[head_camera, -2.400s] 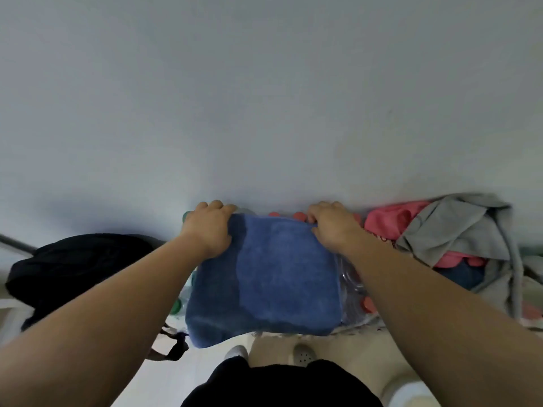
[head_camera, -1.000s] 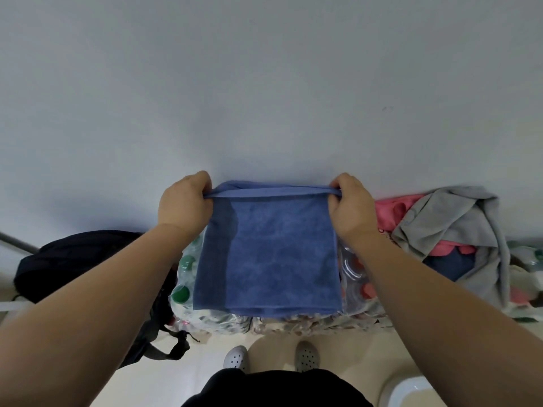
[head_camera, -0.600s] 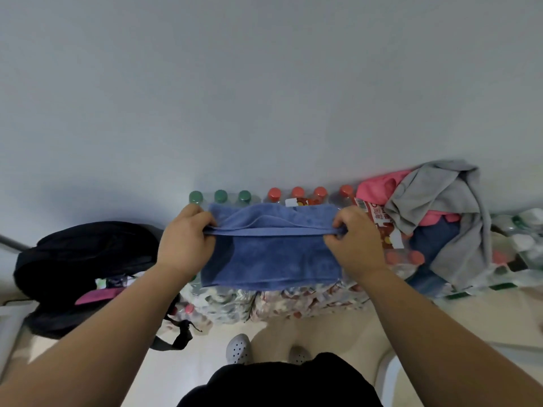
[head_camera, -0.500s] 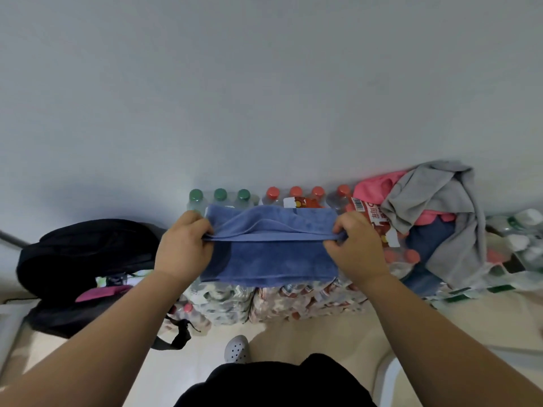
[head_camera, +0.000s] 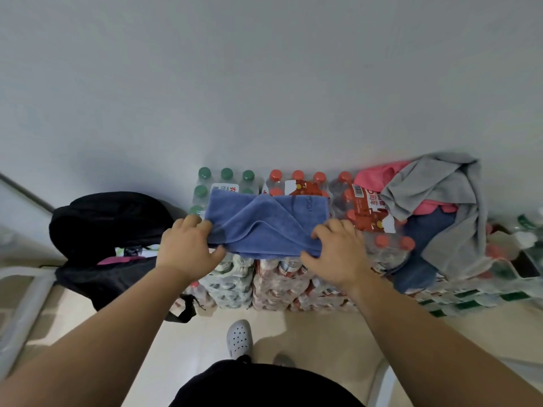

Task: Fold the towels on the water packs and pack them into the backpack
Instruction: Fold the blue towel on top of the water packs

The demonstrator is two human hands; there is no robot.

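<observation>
A blue towel (head_camera: 266, 220) lies folded across the top of the stacked water packs (head_camera: 235, 277). My left hand (head_camera: 188, 248) pinches its near left corner and my right hand (head_camera: 335, 251) pinches its near right corner, both at the packs' front edge. A black backpack (head_camera: 108, 230) stands open on the floor left of the packs, with pink cloth showing inside. A heap of unfolded towels, grey (head_camera: 440, 201), pink (head_camera: 371, 177) and dark blue (head_camera: 426, 230), lies on the packs to the right.
A pale wall stands right behind the packs. Green-capped bottles (head_camera: 226, 174) and red-capped bottles (head_camera: 296, 174) show behind the towel. More bottle packs (head_camera: 523, 236) lie at far right. My foot in a grey clog (head_camera: 239, 337) stands on the beige floor.
Both hands have brought the towel's far edge down toward me, doubling the towel on the packs. My hands now sit lower, at the front edge. The view has tipped downward.
</observation>
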